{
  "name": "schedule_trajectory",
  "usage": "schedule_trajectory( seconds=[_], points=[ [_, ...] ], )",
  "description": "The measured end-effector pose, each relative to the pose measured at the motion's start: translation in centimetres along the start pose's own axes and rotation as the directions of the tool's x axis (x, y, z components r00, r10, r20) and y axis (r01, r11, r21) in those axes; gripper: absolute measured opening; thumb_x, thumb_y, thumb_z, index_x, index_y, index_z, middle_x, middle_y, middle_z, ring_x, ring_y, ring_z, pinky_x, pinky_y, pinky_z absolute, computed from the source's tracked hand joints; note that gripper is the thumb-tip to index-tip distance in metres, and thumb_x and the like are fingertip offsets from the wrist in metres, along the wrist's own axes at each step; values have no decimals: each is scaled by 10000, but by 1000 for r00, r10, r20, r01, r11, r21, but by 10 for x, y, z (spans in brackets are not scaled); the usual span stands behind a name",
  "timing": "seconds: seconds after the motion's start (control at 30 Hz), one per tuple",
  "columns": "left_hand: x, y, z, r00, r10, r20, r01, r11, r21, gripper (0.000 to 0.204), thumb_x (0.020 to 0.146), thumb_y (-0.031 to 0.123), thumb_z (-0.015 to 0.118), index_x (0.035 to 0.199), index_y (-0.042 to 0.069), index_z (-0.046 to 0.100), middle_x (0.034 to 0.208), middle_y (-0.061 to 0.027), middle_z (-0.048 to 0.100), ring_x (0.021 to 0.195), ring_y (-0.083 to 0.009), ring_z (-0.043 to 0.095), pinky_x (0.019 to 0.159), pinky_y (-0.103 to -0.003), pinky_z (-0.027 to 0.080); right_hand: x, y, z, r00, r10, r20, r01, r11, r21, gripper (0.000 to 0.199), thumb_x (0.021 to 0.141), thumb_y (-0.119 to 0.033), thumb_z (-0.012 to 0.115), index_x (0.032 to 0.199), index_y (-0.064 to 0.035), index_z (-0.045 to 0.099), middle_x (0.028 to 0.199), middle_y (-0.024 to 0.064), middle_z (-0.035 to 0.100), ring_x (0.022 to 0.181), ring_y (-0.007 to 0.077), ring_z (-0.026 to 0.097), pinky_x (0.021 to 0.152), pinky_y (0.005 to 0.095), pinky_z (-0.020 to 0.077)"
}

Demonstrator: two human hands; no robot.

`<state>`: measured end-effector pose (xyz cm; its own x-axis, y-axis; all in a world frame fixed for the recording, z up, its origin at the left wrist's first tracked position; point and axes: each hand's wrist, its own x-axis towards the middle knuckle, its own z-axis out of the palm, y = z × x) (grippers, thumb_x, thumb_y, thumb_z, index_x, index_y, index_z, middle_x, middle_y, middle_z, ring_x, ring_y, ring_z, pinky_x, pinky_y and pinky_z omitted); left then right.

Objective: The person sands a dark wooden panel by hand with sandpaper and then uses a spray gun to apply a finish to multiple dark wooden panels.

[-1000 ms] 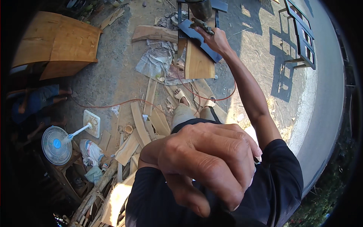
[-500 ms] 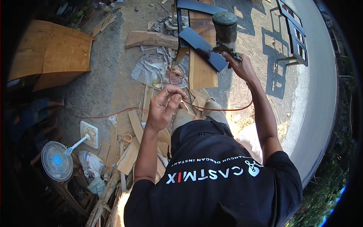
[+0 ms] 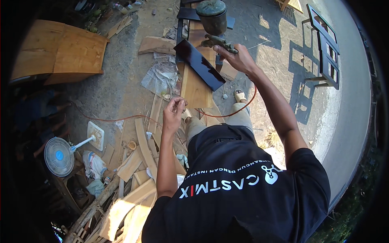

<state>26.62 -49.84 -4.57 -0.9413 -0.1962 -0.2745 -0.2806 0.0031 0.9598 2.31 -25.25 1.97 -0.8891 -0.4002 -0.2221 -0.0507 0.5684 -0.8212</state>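
My right hand grips a spray gun with a dark lidded paint cup on top. Just below the gun, a glossy dark board lies at a slant across a pale wooden plank. An orange hose curves from my right hand past my legs. Close to the plank's near end is my left hand, its thumb and fingers drawn together in a pinch; whatever they hold, if anything, cannot be made out.
At left stand a wooden cabinet and a white fan. Wood offcuts are heaped beside my left arm. A crumpled sheet lies by the plank. Dark frames stand at right by the road. Another person is at the shadowed left.
My right hand has moved the spray gun up and left, off the board's lower right end. The left hand has drawn its fingers together. The whole view has shifted somewhat.
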Motion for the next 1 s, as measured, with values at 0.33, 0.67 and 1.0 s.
schedule_trajectory(
  seconds=[0.33, 0.67, 1.0],
  points=[
    [-31, -27, 249, 986, -135, -99, 142, 988, 64, 198, 1073, 130, 602, 1185, -21, 662, 1097, -72, 716, 1052, -157, 702, 959, -312, 542, -47, 142, -121, 858, -149, 492, 129, 989, 73, 515, 962, -477, 742, 1131, 9, 767, 799, 122, 743, 759, 206, 721, 718, 389, 544],
    [-173, -141, 271, 723, -486, -491, 542, 839, -33, 265, 1066, 195, 622, 1220, -15, 672, 1076, -112, 736, 1002, -181, 716, 933, -330, 550, -12, 207, -120, 768, -352, 535, 343, 932, 119, 758, 925, -612, 719, 1240, 78, 706, 769, 246, 722, 840, 348, 759, 788, 466, 560],
    [-297, -179, 364, 389, -791, -473, 725, 579, -372, 278, 1034, 223, 643, 1161, -18, 699, 1060, -160, 758, 965, -238, 754, 804, -340, 606, 94, 152, -104, 843, -290, 453, 265, 957, 120, 618, 945, -599, 708, 1152, -21, 777, 787, 113, 722, 766, 227, 708, 766, 411, 548]
  ],
)
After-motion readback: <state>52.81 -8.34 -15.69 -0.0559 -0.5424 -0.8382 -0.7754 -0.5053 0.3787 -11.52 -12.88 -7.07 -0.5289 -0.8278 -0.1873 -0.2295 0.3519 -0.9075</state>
